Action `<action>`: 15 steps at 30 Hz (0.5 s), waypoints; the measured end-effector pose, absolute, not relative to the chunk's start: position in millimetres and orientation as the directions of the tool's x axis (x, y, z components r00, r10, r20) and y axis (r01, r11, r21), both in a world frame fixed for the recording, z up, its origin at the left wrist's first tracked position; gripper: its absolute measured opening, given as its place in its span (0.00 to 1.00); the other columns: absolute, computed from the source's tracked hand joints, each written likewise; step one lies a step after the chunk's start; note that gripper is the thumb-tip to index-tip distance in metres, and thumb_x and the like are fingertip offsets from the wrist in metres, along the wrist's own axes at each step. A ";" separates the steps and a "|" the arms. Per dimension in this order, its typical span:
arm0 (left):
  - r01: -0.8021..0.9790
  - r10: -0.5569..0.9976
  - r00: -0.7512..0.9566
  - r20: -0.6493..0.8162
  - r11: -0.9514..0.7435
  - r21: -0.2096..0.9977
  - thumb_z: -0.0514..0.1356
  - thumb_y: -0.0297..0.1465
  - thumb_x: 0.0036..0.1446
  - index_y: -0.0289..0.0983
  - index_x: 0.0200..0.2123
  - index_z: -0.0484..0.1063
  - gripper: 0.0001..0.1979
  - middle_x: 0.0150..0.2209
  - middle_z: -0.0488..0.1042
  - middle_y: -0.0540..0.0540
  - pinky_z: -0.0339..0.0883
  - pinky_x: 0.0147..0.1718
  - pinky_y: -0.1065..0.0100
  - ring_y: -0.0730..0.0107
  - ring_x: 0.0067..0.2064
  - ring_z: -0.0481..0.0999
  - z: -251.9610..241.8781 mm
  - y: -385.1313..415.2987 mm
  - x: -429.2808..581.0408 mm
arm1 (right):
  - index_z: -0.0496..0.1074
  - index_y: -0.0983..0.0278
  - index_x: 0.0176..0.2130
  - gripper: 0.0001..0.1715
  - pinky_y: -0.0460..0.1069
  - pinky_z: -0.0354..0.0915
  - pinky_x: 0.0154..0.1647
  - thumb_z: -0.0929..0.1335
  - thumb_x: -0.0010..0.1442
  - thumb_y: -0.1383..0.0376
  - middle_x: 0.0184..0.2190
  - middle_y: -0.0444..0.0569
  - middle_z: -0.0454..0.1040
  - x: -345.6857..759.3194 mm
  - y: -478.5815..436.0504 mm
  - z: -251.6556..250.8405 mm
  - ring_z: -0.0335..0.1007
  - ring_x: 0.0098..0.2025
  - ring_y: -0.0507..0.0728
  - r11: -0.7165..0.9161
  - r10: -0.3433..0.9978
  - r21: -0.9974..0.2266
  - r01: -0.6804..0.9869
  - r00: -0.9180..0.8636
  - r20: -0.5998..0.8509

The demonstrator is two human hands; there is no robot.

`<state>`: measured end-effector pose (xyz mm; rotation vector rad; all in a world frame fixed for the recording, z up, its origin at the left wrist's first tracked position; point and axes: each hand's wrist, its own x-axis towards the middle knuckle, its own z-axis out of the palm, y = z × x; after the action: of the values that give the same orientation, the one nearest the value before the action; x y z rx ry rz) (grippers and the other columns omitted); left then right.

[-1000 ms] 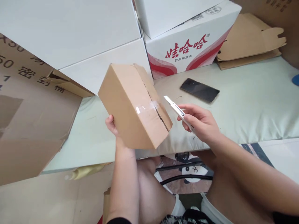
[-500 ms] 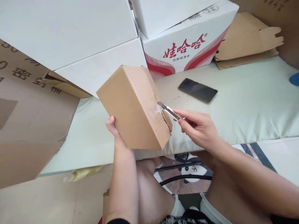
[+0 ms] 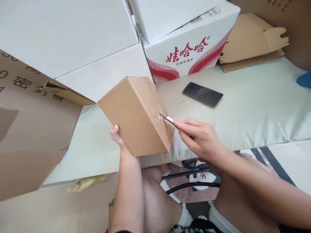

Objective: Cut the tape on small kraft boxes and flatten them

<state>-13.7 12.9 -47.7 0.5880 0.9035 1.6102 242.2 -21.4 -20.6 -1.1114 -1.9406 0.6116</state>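
Observation:
A brown cardboard box (image 3: 131,119) is tilted above the pale green padded surface. My left hand (image 3: 117,134) grips it from the left and below, thumb on the near face, other fingers hidden behind the box. Between the thumb and fingers of my right hand (image 3: 198,136) is a utility knife (image 3: 171,121), its blade tip at the clear tape (image 3: 157,117) on the box's narrow right side. A dark slit in that side shows just below the blade.
A dark phone (image 3: 203,94) lies on the padded surface (image 3: 252,106). White cartons (image 3: 102,68) and a red-and-white carton (image 3: 187,55) stand behind. Folded cardboard (image 3: 250,42) rests at the back right, a large brown carton (image 3: 36,129) at the left. My legs are below.
The knife has moved left and slightly down, from the box's seam to the tape. The box has turned a little, so its slit side shows less open edge.

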 end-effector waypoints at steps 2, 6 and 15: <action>-0.605 0.973 -0.211 -0.094 -0.055 0.795 0.62 0.52 0.49 0.45 0.51 0.75 0.28 0.54 0.79 0.43 0.75 0.49 0.51 0.47 0.54 0.78 -48.1 12.7 -13.4 | 0.77 0.65 0.58 0.24 0.46 0.64 0.30 0.62 0.68 0.68 0.31 0.48 0.76 241.2 -22.5 -20.0 0.69 0.29 0.51 0.478 0.878 -0.728 0.492 -0.306 0.369; -0.567 0.960 -0.277 -0.053 -0.118 0.815 0.62 0.51 0.49 0.45 0.49 0.76 0.26 0.50 0.80 0.45 0.75 0.48 0.55 0.49 0.54 0.78 -44.4 15.5 -12.5 | 0.78 0.64 0.58 0.24 0.46 0.63 0.29 0.62 0.68 0.68 0.28 0.46 0.72 241.8 -22.5 -19.1 0.67 0.27 0.51 0.481 0.873 -0.724 0.494 -0.340 0.348; -0.635 0.968 -0.221 0.122 -0.238 0.735 0.62 0.49 0.55 0.41 0.49 0.74 0.23 0.44 0.83 0.52 0.73 0.50 0.62 0.56 0.55 0.77 -22.7 21.7 -8.2 | 0.76 0.62 0.56 0.23 0.50 0.66 0.30 0.64 0.63 0.65 0.40 0.51 0.80 265.3 5.1 -30.4 0.69 0.27 0.53 0.135 0.984 -0.838 0.530 0.030 0.177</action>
<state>-8.2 21.7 -22.7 0.7000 0.6650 1.7258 265.3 5.1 -30.4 -1.5015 -1.6090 0.7132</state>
